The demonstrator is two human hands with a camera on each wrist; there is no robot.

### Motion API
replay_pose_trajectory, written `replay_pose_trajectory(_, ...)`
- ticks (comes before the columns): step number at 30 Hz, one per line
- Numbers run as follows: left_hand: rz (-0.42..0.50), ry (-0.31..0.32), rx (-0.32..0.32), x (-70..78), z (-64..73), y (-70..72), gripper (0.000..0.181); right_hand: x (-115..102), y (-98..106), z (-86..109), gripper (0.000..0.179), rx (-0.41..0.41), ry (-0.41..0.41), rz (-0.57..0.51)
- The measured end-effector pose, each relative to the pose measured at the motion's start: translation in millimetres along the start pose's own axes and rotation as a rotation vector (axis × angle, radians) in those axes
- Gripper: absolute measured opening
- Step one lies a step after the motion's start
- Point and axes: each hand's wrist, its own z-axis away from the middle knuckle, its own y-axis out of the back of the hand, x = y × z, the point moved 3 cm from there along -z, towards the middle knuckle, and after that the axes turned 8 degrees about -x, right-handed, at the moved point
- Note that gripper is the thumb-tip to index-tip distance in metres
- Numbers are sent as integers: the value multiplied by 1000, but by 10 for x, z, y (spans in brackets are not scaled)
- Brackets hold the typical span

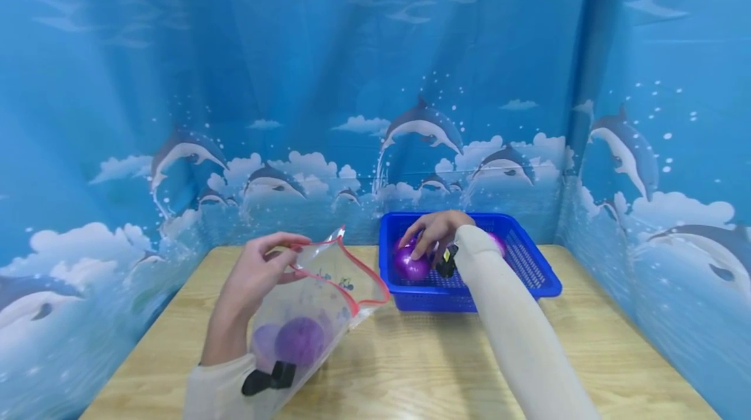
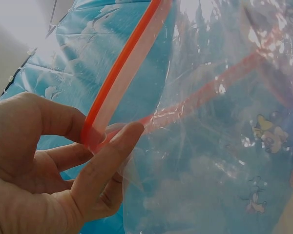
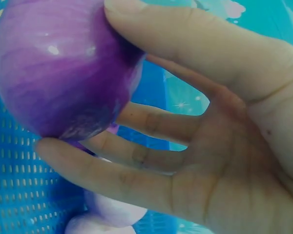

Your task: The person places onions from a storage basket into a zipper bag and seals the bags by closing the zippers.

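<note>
Left grip: thumb and fingers pinching the red edge of the clear bag.
Clear bag: mouth slanted toward the blue basket; purple balls inside.
Right grip: curled round the shiny ball, arm outstretched, hand turned leftward.
Shiny ball: basket's left end, right of the bag's mouth.

Got a solid deep-blue rectangular plastic basket, plus a glossy round onion-like thing in streaky purple, deeper on one side. Also got a clear plastic bag with a red-orange rim and little multicolour cartoon prints, showing muted purple round things through it. Then a pale yellowish wood-grain tabletop, cream fabric sleeves, and a blue fabric curtain covered in grey-and-white dolphins and white clouds.
</note>
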Motion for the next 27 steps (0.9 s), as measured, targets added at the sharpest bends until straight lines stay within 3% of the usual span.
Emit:
replay_pose_trajectory(6, 4, 2, -3, 2, 2, -14, 35, -61, 11, 78, 53, -6, 6, 3)
replay_pose_trajectory(18, 17, -15, -18, 12, 2, -24, 35, -291, 7, 318, 56, 2, 33, 148)
replay_pose_trajectory(27, 7, -1, -9, 9, 13, -35, 35, -447, -15, 401, 58, -16, 64, 184)
